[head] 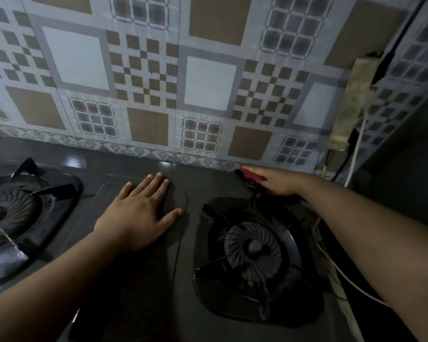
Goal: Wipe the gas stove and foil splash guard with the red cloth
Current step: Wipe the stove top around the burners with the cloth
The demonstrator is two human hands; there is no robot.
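The dark gas stove [139,166] fills the lower half of the view, with one burner at the left [13,213] and one at the right [252,248]. Behind it stands the patterned foil splash guard [143,77]. My left hand [139,213] lies flat, fingers spread, on the stove top between the burners. My right hand [277,180] presses the red cloth [251,174] onto the back right corner of the stove, close to the foot of the splash guard. Most of the cloth is hidden under the hand.
A grimy power strip [353,99] hangs on the wall at the right, with a black plug and black and white cables [356,154] running down beside the stove. A dark surface stands at the far right.
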